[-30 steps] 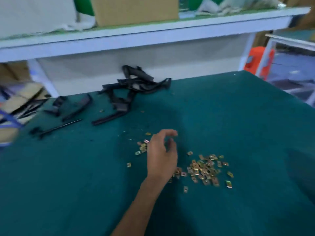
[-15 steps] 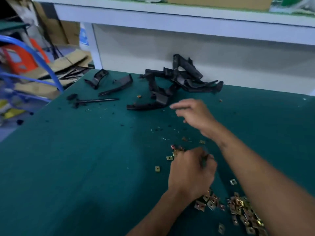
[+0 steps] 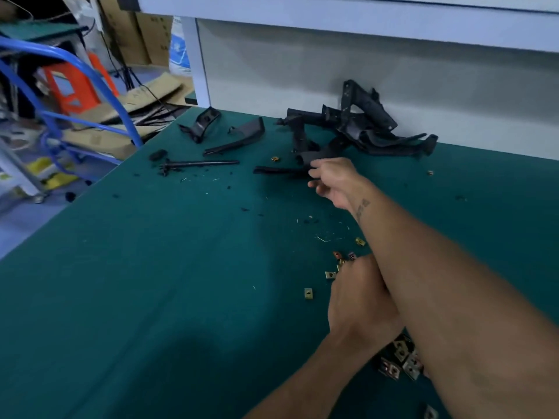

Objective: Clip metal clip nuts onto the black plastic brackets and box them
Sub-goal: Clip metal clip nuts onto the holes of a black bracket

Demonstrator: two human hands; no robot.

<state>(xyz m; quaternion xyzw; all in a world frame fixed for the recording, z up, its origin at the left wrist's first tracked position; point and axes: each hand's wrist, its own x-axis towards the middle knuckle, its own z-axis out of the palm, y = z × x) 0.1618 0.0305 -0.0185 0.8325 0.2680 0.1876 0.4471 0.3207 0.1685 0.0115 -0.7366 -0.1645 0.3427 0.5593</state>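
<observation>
Right hand [image 3: 334, 179] is out at the bracket [image 3: 279, 170], a flat black plastic strip lying at the near edge of the heap [image 3: 360, 128] of angular mouldings, fingers curled at its end, though whether they've truly gripped it I can't tell. Left hand [image 3: 360, 300] sits knuckles-up among the nuts [image 3: 399, 359], small folded brass-toned squares, probably gathering some; its fingertips are hidden. All on a green mat [image 3: 136, 282], soft and speckled with plastic shavings.

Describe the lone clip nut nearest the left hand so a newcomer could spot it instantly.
Start at the green mat and find the left hand near its lower middle. Just left of that hand lies a clip nut, small, square and brass-coloured. It sits alone on bare mat, apart from the clustered nuts behind the wrist.
</observation>
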